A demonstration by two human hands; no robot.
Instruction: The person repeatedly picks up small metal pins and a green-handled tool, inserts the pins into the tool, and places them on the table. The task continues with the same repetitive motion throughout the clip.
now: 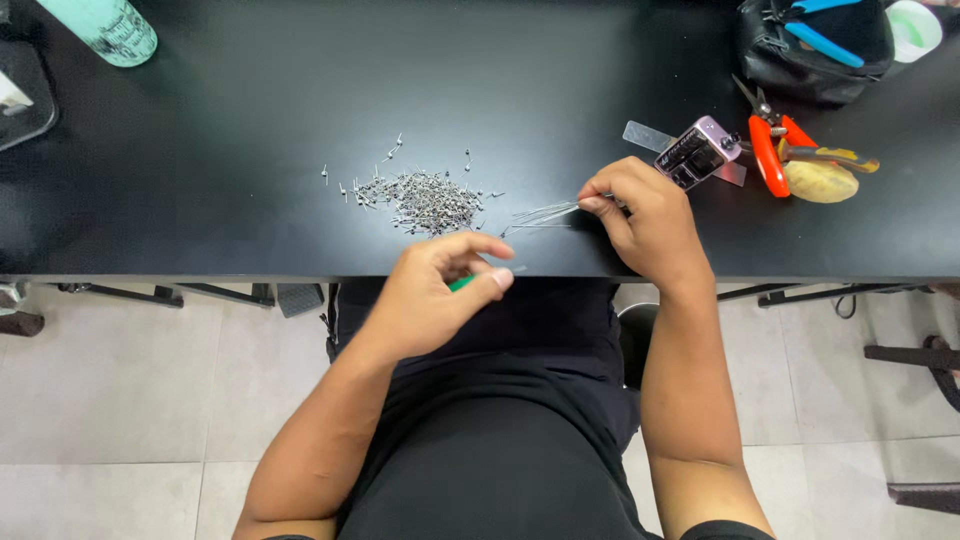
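While your right hand [645, 215] pinches a small fan of thin metal pins [545, 212] by one end, their free tips point left toward the loose heap of tiny metal parts [425, 200] lying on the black table [250, 120]. Your left hand [440, 290] sits just off the near edge of the table, thumb and fingers closed together around a small green piece [462, 283] with a thin pale tip poking out to the right (most of it is hidden in your grip, so what it is cannot be told).

The pins look light, stiff for their thickness but easy to bend, and slick enough to slide out of a loose pinch. Hold them as you do now, close to one end between thumb and forefinger, with steady, gentle pressure, so they stay fanned and do not cross or kink. The heap is made of very small, light bits that would likely scatter at a nudge; several already lie strayed to its left and far side.

To the right of your right hand lie a small pinkish device [700, 152] on a clear strip, orange-handled snips [770, 150], a yellowish lump [820, 182] and, farther off, a black bag [815, 45]. A pale green bottle [112, 28] stands at the far left.
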